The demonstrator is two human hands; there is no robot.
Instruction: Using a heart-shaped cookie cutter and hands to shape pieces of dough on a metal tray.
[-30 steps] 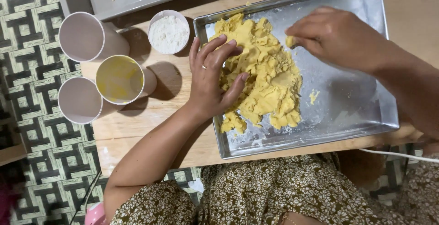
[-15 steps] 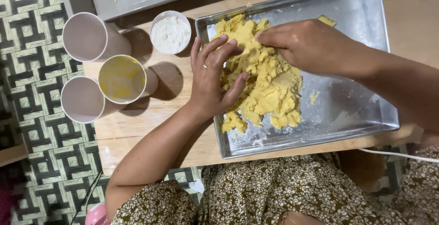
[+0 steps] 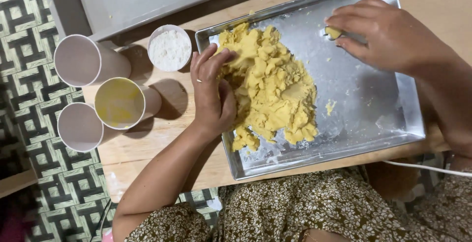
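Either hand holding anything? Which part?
Right hand pinches a small dough bit in its fingertips. Left hand presses the dough mound, gripping nothing.

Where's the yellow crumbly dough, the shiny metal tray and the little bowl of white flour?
yellow crumbly dough (image 3: 270, 82), head view, middle of the heap.
shiny metal tray (image 3: 373, 104), head view, bare floor.
little round bowl of white flour (image 3: 170, 49), head view, flour surface.

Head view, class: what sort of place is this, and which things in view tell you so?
Probably a home kitchen or a home baking spot. A metal tray holds crumbly yellow dough worked by the left hand, cups and a bowl of flour stand on a wooden table, and the floor has a patterned mat.
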